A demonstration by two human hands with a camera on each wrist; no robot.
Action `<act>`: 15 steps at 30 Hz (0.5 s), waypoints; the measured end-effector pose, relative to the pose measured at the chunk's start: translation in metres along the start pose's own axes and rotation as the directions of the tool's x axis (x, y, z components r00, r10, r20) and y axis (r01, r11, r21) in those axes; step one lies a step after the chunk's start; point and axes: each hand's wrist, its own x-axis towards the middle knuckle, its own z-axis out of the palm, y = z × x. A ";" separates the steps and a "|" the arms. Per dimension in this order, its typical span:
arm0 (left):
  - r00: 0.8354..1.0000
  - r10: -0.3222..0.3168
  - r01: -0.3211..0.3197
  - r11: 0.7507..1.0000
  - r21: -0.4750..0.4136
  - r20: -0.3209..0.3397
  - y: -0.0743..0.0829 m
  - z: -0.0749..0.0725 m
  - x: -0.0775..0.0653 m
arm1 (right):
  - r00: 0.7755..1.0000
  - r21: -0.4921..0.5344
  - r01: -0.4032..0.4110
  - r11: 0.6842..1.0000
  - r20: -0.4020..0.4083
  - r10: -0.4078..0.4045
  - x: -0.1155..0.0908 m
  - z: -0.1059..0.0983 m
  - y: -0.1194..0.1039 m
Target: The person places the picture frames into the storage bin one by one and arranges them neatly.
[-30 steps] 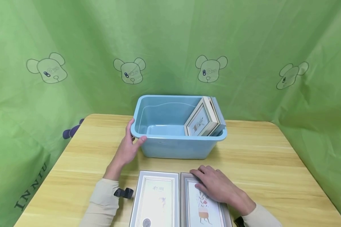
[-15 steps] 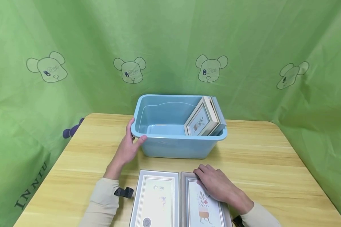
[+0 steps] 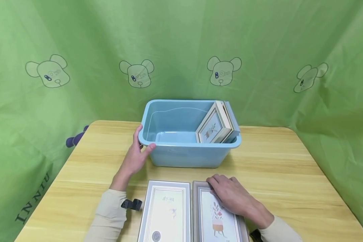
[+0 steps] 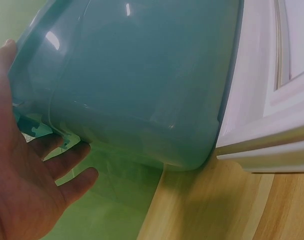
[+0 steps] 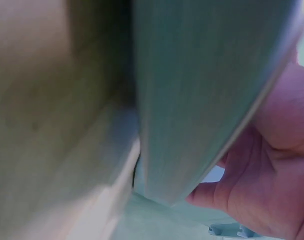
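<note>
My left hand (image 3: 134, 158) grips the near left corner of a light blue plastic bin (image 3: 184, 156). In the left wrist view the fingers reach beneath the bin's rim (image 4: 29, 30). My right hand (image 3: 230, 195) lies over the far right part of a grey-framed picture frame (image 3: 219, 215) showing a potted plant, its fingers bent at the far edge. The right wrist view shows that frame's side (image 5: 202, 100) close up with the hand behind it. Left of it lies a second, silver-white picture frame (image 3: 167, 215). Smaller picture frames (image 3: 213, 127) lean inside the bin's right end.
The wooden table (image 3: 284, 178) carries everything; its far edge meets a green curtain (image 3: 181, 40) printed with bear heads. A purple object (image 3: 75, 139) shows past the table's left edge. A dark wrist strap (image 3: 131, 204) sits on the left sleeve.
The right hand has shifted slightly along the grey frame's far edge, and its thumb is no longer visible on the picture. The left hand and bin keep their places.
</note>
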 end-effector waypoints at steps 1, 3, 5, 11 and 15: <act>1.000 0.001 -0.001 1.000 -0.001 0.000 0.000 0.000 0.000 | 1.000 0.000 0.005 1.000 -0.001 -0.005 0.000 -0.002 0.000; 1.000 0.004 -0.004 1.000 -0.003 0.000 0.000 0.000 0.000 | 1.000 0.007 0.013 1.000 -0.012 -0.013 -0.001 -0.006 0.001; 1.000 0.007 -0.007 1.000 -0.005 0.000 0.000 0.000 0.000 | 1.000 0.019 0.015 1.000 -0.012 -0.015 -0.002 -0.011 0.002; 1.000 0.014 -0.014 1.000 -0.009 -0.006 -0.001 0.000 0.001 | 1.000 0.123 0.018 0.992 -0.013 -0.017 -0.004 -0.028 0.008; 1.000 0.017 -0.017 1.000 -0.006 -0.003 0.000 0.000 0.001 | 0.997 0.185 0.069 0.980 -0.055 -0.060 -0.006 -0.043 0.013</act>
